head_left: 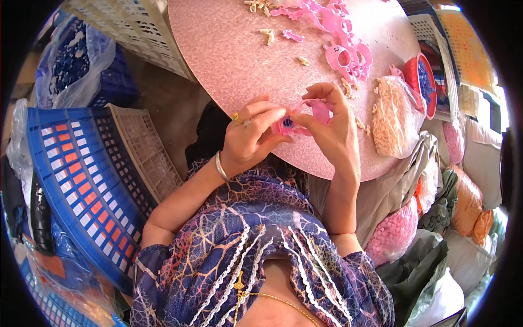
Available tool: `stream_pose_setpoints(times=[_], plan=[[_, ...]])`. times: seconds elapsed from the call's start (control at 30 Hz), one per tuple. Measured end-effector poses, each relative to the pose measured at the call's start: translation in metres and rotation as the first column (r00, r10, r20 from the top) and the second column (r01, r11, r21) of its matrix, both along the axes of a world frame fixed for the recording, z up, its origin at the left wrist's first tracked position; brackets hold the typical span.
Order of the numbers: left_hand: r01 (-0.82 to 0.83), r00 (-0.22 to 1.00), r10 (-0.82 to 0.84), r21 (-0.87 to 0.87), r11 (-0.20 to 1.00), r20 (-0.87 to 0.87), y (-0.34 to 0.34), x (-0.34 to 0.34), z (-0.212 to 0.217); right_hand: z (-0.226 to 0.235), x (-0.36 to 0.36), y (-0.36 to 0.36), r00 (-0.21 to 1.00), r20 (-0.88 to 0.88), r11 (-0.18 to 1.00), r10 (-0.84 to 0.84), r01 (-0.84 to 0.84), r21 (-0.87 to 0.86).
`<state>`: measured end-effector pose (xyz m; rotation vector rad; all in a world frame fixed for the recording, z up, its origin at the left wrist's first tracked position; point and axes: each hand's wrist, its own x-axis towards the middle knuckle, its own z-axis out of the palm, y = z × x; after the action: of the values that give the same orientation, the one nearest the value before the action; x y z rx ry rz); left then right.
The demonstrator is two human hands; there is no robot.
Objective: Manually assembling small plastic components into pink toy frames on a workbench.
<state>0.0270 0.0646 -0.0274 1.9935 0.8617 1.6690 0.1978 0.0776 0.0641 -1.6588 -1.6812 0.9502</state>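
A small pink plastic part [308, 117] sits between both hands, held just above the near edge of the bench [229, 60]. The left hand [250, 139] pinches its left end, a spot of blue showing there; thumb and forefinger are clenched on it, the other fingers curled, the wrist bent up from a forearm that comes in from the lower left. A ring sits on one finger and a silver bangle [220, 166] on the wrist. The right hand [332, 128] grasps the part's right side, fingers [321, 92] arched over the top, thumb meeting the left thumb; its forearm rises nearly straight from below.

The bench is round, with a speckled pink top. Beyond the part, toward the far rim, lie joined pink pieces [340, 41] and scattered small tan bits [267, 35]. Right of the part, a clear bag of tan bits [392, 114] rests on the bench's rim, and a red tub [422, 82] stands just past it.

Left of the bench, a blue crate [71, 174] and a beige crate [144, 152] lean on the floor, with a white crate [131, 27] farther back. Right of and below the bench, bags are piled: one with pink pieces [395, 231], an orange bag [468, 201], and grey and white sacks.
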Motion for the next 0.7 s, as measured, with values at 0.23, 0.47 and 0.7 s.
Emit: stream_pose_setpoints(times=[0.23, 0.47, 0.7], plan=[[-0.011, 1.000, 0.006, -0.185, 0.983, -0.029, -0.004, 0.003, 0.004, 0.000, 0.012, 0.007, 0.991, 0.038, 0.990, 0.129, -0.131, 0.050], [-0.064, 0.980, 0.054, -0.048, 0.997, -0.190, -0.001, 0.006, 0.004, -0.014, 0.037, 0.005, 0.974, -0.209, 0.987, -0.093, 0.063, -0.145], [0.028, 0.899, 0.012, 0.085, 0.996, -0.437, 0.000, 0.002, 0.008, -0.015, 0.034, -0.004, 0.951, -0.271, 0.974, -0.148, 0.092, -0.208]])
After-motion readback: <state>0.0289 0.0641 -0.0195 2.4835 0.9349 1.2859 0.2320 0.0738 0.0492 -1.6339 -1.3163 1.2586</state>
